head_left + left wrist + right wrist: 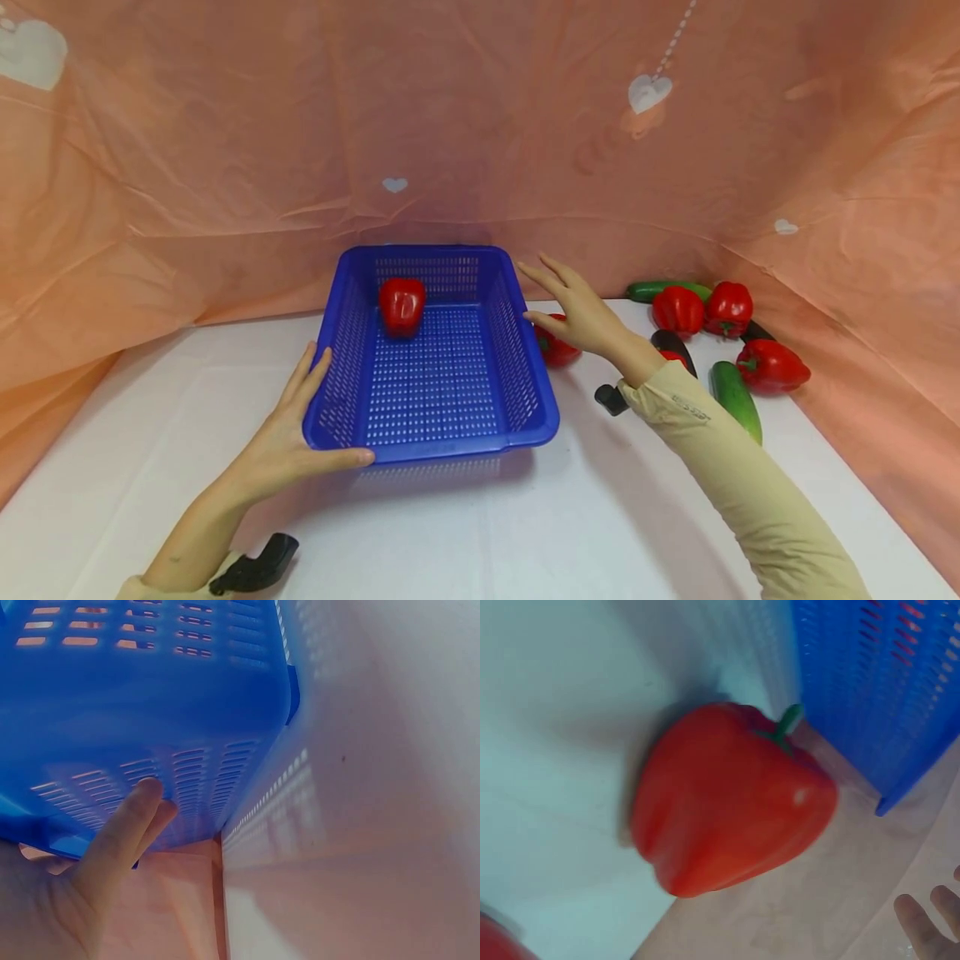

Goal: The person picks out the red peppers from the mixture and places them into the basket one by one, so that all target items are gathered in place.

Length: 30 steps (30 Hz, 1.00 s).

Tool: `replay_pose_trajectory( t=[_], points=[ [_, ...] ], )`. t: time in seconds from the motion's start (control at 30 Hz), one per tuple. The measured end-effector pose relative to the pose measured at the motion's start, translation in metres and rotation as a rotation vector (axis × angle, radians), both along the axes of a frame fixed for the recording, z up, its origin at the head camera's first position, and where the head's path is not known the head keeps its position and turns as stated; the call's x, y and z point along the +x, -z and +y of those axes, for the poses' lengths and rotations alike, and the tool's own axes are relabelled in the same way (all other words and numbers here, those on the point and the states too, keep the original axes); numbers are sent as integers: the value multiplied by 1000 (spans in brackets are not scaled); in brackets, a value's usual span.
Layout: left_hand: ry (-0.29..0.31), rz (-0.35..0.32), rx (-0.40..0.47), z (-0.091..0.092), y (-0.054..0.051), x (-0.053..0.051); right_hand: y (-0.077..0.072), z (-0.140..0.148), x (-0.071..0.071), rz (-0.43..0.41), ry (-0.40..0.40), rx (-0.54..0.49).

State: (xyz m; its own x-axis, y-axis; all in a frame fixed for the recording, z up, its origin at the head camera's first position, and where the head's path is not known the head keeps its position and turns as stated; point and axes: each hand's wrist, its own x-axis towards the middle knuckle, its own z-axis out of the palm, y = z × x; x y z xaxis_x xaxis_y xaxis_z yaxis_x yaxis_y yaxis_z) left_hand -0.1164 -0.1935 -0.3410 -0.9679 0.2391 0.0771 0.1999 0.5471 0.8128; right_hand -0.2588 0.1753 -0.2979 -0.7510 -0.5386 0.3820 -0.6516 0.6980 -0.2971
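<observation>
At seven o'clock, the spread left hand (288,435) seemingly steadied the basket (457,449); the wide right hand (583,312) likely needed closing.

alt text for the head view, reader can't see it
A blue basket has one red pepper inside; a person's left hand touches its near left corner, and the right hand, fingers spread, is beside its right rim. To the right, more red peppers and green cucumbers lie on a white table.
</observation>
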Motion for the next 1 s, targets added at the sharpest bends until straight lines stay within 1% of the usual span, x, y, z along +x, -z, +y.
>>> replay_pose_trajectory(
  t=[0.1,0.33,0.43,0.57,0.87,1.0],
  points=[
    [-2,1,-5,0,-1,0,5,6,0,-2,-1,-1],
    [-2,3,-8,1,-3,0,14,15,0,-30,28,12],
    [-3,-2,-4,0,-2,1,17,18,1,-55,34,25],
    [-5,-2,-4,0,-1,0,23,22,2,-109,44,48],
    [-8,4,-3,0,-2,0,34,34,4,-171,-12,109],
    [-7,10,4,0,-2,1,39,38,3,-172,-34,125]
  ],
)
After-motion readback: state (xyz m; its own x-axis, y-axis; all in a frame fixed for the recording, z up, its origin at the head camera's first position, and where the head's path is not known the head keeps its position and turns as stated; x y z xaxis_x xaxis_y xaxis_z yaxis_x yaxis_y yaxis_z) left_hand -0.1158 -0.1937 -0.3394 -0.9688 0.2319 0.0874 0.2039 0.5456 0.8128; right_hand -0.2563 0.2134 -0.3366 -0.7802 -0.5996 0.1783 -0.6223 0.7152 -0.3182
